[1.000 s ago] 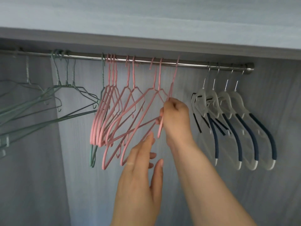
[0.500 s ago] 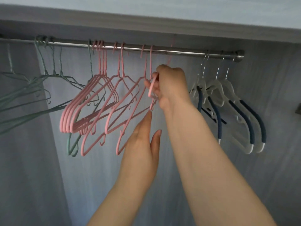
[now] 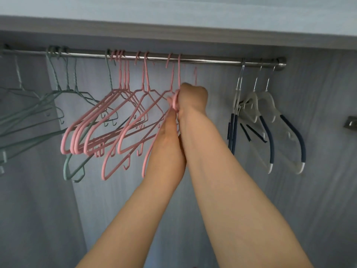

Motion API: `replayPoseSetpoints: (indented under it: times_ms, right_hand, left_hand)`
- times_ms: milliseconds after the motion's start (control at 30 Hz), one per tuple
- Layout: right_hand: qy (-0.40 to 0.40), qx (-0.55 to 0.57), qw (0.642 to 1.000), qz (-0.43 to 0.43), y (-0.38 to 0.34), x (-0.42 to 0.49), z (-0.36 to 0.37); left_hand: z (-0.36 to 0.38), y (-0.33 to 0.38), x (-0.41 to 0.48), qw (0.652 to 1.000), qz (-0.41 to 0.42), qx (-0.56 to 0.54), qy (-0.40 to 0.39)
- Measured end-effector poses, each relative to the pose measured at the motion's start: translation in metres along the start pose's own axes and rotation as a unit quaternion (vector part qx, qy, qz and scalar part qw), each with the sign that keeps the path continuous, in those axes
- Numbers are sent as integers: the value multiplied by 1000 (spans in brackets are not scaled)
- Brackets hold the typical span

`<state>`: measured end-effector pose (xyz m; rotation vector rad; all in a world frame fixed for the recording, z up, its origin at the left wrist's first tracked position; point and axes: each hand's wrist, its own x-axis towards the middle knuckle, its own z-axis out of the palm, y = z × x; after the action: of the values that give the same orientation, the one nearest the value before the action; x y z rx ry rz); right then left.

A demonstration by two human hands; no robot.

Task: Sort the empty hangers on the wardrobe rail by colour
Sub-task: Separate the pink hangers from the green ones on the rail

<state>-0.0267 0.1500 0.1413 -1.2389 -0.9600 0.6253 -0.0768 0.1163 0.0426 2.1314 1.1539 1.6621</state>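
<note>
Spanning the upper frame from 9 o'clock to 3 o'clock, wardrobe rail (image 3: 212, 60) of bare metal under a grey shelf board (image 3: 173, 24), backed by grey wood-grain wardrobe panel (image 3: 318, 190). No brand, label or writing readable anywhere.

Hanging at 9 to 10 o'clock, green hangers (image 3: 38, 105) bunched at the rail's left end, tilted and overlapping; one stray green hanger (image 3: 70, 171) hooked just left of the pink group and dangling low behind it at 8 o'clock.

Filling 10 to 12 o'clock, pink hangers (image 3: 108, 120) in three clusters along the rail, shoulders fanned out leftward, lower bars crossing one another.

Sitting at 2 o'clock near the rail's right end, white hangers with navy grips (image 3: 270, 128), well apart from the pink ones, two leftmost pressed together edge-on.

Rising from 6 o'clock, two bare forearms side by side, partly hiding the rightmost pink hangers and the panel behind.

Closed in a fist near 12 o'clock, right hand (image 3: 193, 99) gripping a held pink hanger (image 3: 174, 100) at its shoulder, its hook (image 3: 195, 74) blurred and just below the rail, not clearly on it. Pressed just beneath, left hand (image 3: 168, 142), fingers straight and together, tips touching that same hanger; grip not discernible.

Showing at 3 o'clock, small metal bracket (image 3: 350, 124) on the right panel.
</note>
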Motion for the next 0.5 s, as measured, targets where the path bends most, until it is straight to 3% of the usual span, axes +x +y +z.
replayPoseSetpoints:
  times_ms: [67, 167, 367, 500]
  right_hand:
    - [1, 92, 996, 14, 18, 1, -4]
    - [24, 103, 993, 52, 65, -6, -14]
    - [-155, 14, 986, 57, 137, -24, -36]
    - [-144, -125, 982, 15, 188, -14, -88]
  left_hand:
    - [-5, -3, -2, 999, 11, 27, -13]
    - [-3, -16, -14, 997, -52, -25, -48]
    - [15, -46, -46, 993, -67, -45, -88]
    - [19, -74, -66, 963, -171, -200, -49]
